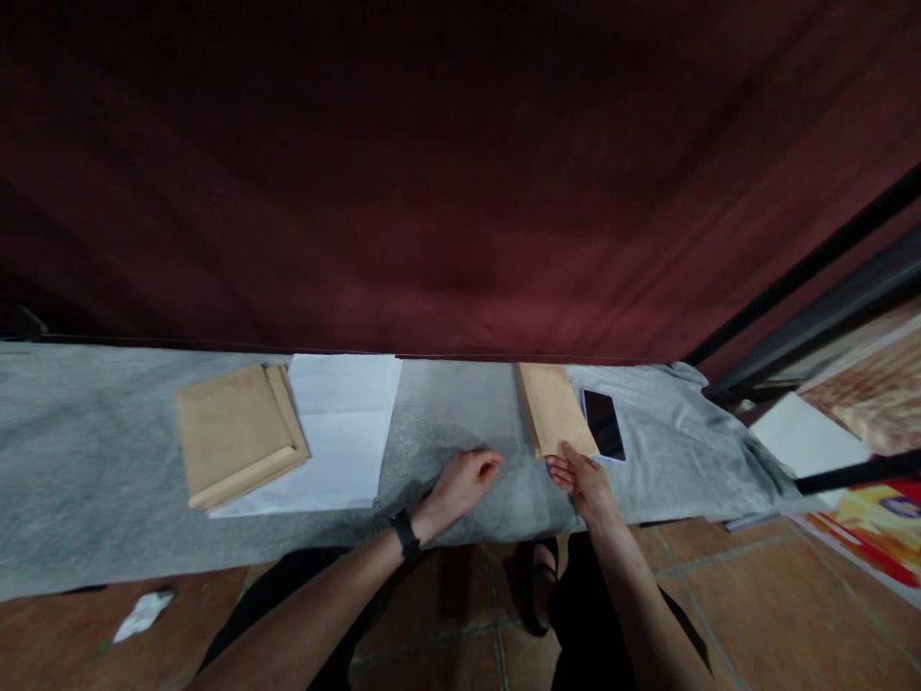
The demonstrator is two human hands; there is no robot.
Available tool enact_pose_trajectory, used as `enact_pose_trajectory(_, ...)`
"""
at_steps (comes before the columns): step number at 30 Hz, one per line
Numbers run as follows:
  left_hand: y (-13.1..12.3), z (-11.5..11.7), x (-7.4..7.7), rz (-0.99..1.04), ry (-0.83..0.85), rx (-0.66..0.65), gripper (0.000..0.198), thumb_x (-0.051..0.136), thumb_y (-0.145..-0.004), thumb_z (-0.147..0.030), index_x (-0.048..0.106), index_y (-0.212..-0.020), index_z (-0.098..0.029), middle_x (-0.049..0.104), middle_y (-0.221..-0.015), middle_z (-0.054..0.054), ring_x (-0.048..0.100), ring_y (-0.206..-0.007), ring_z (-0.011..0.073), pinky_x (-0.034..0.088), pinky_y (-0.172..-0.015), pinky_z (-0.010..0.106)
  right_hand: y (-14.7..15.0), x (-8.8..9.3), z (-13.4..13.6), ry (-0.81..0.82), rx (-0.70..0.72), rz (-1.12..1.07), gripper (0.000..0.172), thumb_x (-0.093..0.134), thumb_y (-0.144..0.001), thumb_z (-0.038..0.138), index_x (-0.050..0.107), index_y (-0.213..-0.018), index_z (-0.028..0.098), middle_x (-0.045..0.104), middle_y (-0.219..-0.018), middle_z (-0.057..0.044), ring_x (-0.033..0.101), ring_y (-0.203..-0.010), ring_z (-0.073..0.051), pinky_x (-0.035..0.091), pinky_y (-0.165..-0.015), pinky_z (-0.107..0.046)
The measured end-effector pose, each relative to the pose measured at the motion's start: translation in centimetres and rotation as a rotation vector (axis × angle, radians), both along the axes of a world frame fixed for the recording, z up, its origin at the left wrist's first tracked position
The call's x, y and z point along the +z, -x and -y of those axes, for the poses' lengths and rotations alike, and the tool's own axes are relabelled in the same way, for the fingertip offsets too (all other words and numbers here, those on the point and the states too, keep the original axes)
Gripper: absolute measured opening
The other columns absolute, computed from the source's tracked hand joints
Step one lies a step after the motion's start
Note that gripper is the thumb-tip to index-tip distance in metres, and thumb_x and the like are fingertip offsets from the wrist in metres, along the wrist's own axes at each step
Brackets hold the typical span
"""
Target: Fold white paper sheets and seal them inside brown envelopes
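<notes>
My right hand [584, 482] is at the near edge of a small stack of brown paper envelopes [554, 408]. Its thumb lies on top and its fingers curl at the edge, gripping it. My left hand [461, 482], with a black watch [405, 535] on the wrist, rests over the grey cloth with its fingers curled together; nothing shows in them. Further left, more brown envelopes [234, 422] lie in an uneven pile, partly over white paper sheets [345, 432]. A dark-screened phone [603, 424] lies just right of the stack under my right hand.
Grey cloth [460, 403] covers the narrow surface. A dark red fabric wall [460, 240] rises along its back edge. Dark metal bars [813, 269] and a white sheet [810, 432] are at the right. Crumpled white tissue [144, 614] lies on the tiled floor [755, 595].
</notes>
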State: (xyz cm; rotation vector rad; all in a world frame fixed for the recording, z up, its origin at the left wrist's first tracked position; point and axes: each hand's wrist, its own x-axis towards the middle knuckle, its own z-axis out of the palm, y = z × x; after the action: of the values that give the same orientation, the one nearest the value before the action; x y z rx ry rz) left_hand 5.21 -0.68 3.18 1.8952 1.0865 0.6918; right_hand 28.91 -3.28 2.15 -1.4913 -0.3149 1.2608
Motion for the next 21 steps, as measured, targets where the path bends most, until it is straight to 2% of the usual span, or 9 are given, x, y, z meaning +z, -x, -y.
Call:
enact_pose_trajectory(9, 0.1, 0.0, -0.2, -0.068, -0.023, -0.04, 0.03, 0.049, -0.091, -0.017, 0.075, -0.105, -0.022, 0.077, -0.104, 0.005, 0.07, -0.093, 0.0196, 0.051, -0.087, 0.028, -0.2, -0.4, 0.1, -0.01, 0.006, 0.001, 0.019, 0.071, -0.087, 0.029, 0.069, -0.077, 0.013, 0.076, -0.069, -0.009, 0.069, -0.051, -0.014, 0.055, -0.047, -0.02)
enact_pose_trajectory(13, 0.2, 0.0, -0.2, -0.077, -0.044, -0.063, 0.03, 0.048, -0.092, -0.018, 0.074, -0.106, -0.023, 0.076, -0.102, 0.004, 0.069, -0.093, 0.0193, 0.05, -0.087, 0.028, -0.4, -0.5, 0.0, 0.019, 0.034, 0.011, 0.026, 0.062, -0.093, 0.031, 0.07, -0.076, 0.013, 0.077, -0.072, -0.011, 0.07, -0.054, -0.015, 0.056, -0.05, -0.02)
enact_pose_trajectory(18, 1.0, 0.1, 0.5, -0.167, -0.128, -0.02, 0.029, 0.046, -0.094, -0.018, 0.072, -0.106, -0.022, 0.073, -0.105, 0.007, 0.066, -0.097, 0.0205, 0.049, -0.092, 0.031, -1.1, 0.0, 0.1, 0.132, 0.195, -0.028, 0.042, 0.046, -0.1, 0.039, 0.072, -0.082, 0.012, 0.077, -0.079, -0.015, 0.07, -0.056, -0.015, 0.056, -0.053, -0.022)
enact_pose_trajectory(21, 2.5, -0.4, 1.0, -0.325, -0.25, 0.104, 0.032, 0.045, -0.095, -0.019, 0.067, -0.119, -0.019, 0.066, -0.125, 0.012, 0.059, -0.117, 0.0259, 0.042, -0.106, 0.041, -1.1, 0.3, 0.4, 0.173, 0.319, -0.039, 0.04, 0.051, -0.097, 0.043, 0.073, -0.086, 0.012, 0.078, -0.086, -0.017, 0.071, -0.058, -0.016, 0.055, -0.054, -0.023)
